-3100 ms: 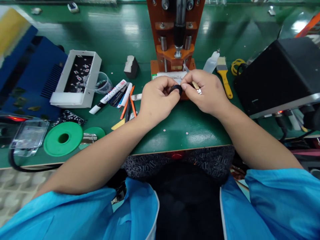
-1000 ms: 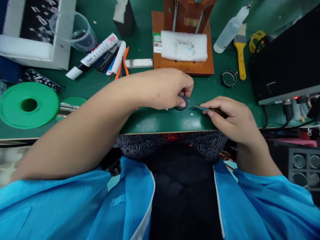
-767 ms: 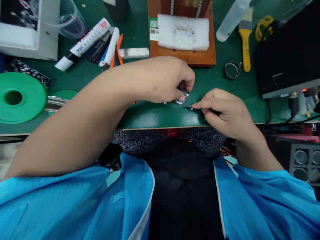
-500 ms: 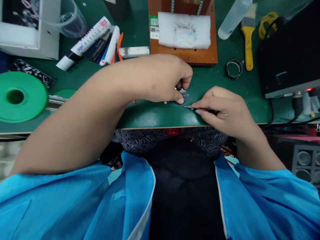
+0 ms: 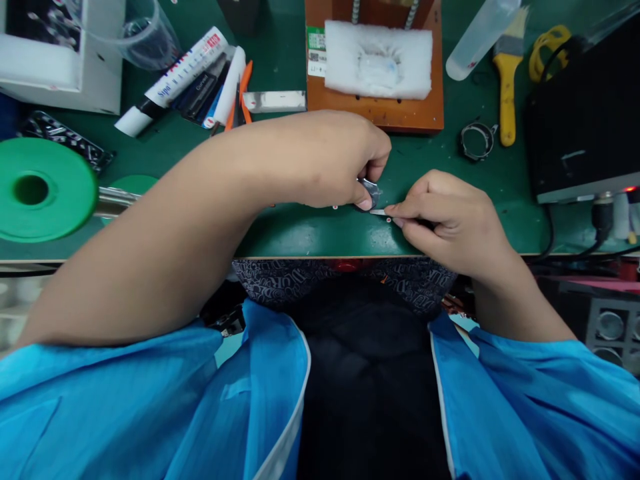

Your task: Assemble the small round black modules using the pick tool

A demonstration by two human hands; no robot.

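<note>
My left hand (image 5: 345, 163) is closed, thumb and fingers pinching a small round dark piece with a shiny metal rim (image 5: 371, 193), which looks like a watch case. It is held low at the green table top, partly hidden by the thumb. From the right, my right hand (image 5: 443, 217) grips a slim tool with a thin metal blade (image 5: 378, 212). Its tip is at the near edge of the round piece, close to my left thumb. The tool's handle is hidden in my fingers. A tiny white-and-red bit (image 5: 389, 220) lies just below the blade.
Ahead stands a brown fixture (image 5: 375, 120) bearing a white foam pad (image 5: 340, 60). To its right are a plastic bottle (image 5: 480, 37), a yellow brush (image 5: 507, 100), a metal ring (image 5: 477, 141) and a black box (image 5: 583, 113). Leftward lie a marker (image 5: 185, 67) and a green spool (image 5: 65, 193).
The blade tip has moved slightly left relative to the round piece and now meets its edge. Both hands keep their grips; the whole view has shifted a little.
</note>
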